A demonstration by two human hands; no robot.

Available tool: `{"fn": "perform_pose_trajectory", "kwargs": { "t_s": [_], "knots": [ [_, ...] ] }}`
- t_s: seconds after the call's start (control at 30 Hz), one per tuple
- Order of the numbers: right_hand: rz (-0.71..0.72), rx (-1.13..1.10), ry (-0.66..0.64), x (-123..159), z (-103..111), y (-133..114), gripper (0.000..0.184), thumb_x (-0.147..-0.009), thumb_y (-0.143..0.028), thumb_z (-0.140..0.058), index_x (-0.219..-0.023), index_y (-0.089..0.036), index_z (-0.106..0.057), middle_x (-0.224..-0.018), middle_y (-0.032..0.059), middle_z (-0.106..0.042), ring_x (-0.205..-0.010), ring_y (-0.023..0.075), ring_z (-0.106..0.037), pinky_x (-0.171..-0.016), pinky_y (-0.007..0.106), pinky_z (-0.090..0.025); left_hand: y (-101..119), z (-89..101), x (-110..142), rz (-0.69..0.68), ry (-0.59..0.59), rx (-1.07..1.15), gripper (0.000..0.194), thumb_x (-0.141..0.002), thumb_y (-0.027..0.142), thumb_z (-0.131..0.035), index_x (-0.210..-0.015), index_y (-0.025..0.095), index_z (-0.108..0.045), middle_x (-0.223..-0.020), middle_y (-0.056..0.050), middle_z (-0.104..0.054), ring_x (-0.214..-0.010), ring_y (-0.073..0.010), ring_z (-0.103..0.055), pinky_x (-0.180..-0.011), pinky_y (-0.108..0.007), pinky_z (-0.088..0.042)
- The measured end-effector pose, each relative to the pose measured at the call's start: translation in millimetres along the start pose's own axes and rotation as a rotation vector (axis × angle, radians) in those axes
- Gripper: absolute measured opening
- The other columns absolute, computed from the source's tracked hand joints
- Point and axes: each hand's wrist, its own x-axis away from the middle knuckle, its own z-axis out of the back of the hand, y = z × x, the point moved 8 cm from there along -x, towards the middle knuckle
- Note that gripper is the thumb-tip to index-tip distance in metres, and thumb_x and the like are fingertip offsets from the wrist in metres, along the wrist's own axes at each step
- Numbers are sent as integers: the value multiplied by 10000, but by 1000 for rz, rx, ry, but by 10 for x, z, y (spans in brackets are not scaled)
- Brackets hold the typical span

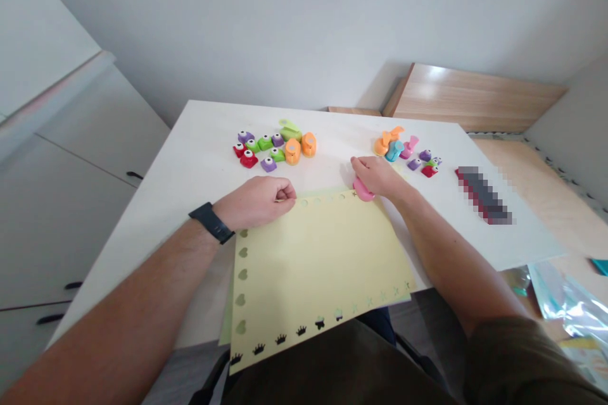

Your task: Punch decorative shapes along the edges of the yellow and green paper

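Paper (318,247), yellow: my right grip (379,175) clasps pink punch (364,191) at far edge; whether left grip (254,201) pinches paper, I cannot tell.

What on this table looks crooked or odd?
The pale yellow rectangular paper sheet lies askew, its near edge overhanging the white tabletop. A pale green paper sheet underneath pokes out unevenly. At right, a dark, red-edged oblong is blurred into blocks, too unclear to identify.
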Motion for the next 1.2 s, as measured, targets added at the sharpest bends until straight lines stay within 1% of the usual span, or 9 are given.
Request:
{"fn": "perform_pose_trajectory", "kwargs": {
  "t_s": [0.13, 0.33, 0.47, 0.57, 0.63, 0.7, 0.83, 1.0, 1.2],
  "knots": [
    [-10, -185, 50, 65, 57, 32, 581, -1020, -537, -304, -677, -182, -610, -711, 58, -665, -642, 155, -544, -613, 291, -322, 4, 5, 7, 1, -2, -5, 194, -825, 383, -550, -878, 236, -663, -831, 22, -742, -754, -165, -673, -667, -255, -460],
    [-73, -427, 132, 127, 132, 102, 570, -1000, -573, -341, -725, -188, -658, -705, 25, -658, -681, 149, -576, -679, 283, -374, 12, 9, 15, 20, -8, -10, 200, -829, 393, -550, -875, 233, -660, -818, 19, -737, -745, -164, -666, -655, -257, -448],
    [-78, -532, 127, 184, 185, 189, 487, -986, -555, -391, -827, -195, -678, -742, 13, -644, -702, 148, -574, -671, 284, -393, 10, 7, 8, 15, -9, -17, 206, -835, 403, -547, -874, 235, -660, -813, 20, -732, -733, -163, -657, -650, -260, -442],
    [-20, -631, 95, 248, 240, 266, 337, -940, -513, -520, -941, -205, -657, -770, -2, -617, -684, 138, -540, -628, 274, -393, 8, 9, 8, 5, -6, -14, 208, -836, 404, -544, -876, 235, -659, -811, 19, -730, -725, -163, -651, -649, -261, -438],
    [16, -688, 42, 284, 241, 316, 293, -893, -480, -611, -1014, -214, -635, -785, -9, -609, -676, 134, -525, -599, 268, -389, 5, 10, 10, 1, -6, -16, 207, -835, 402, -545, -877, 233, -658, -810, 16, -728, -723, -164, -649, -651, -263, -437],
    [24, -723, -6, 305, 215, 369, 308, -858, -462, -666, -1041, -219, -618, -791, -7, -611, -676, 135, -523, -586, 266, -388, 2, 8, 11, -1, -7, -17, 206, -837, 401, -543, -881, 233, -655, -815, 15, -728, -729, -165, -651, -657, -263, -438],
    [3, -718, -40, 301, 152, 436, 294, -815, -444, -718, -967, -216, -614, -805, 9, -618, -685, 140, -524, -584, 272, -396, 2, 2, 8, 0, -7, -26, 207, -845, 405, -536, -884, 237, -651, -833, 18, -730, -749, -168, -656, -670, -264, -441],
    [4, -733, -66, 291, 129, 409, 295, -799, -456, -723, -907, -206, -609, -801, 17, -613, -703, 145, -519, -579, 275, -383, 13, 4, 10, 7, -8, -32, 214, -842, 408, -537, -888, 234, -653, -838, 13, -731, -756, -171, -656, -670, -265, -443],
    [-13, -747, -109, 308, 134, 374, 312, -795, -470, -714, -875, -188, -606, -762, -3, -568, -652, 116, -453, -542, 258, -329, 15, 10, 16, 3, -8, -25, 229, -837, 414, -530, -892, 231, -656, -841, 5, -731, -753, -173, -654, -674, -264, -449]
  ]
}}
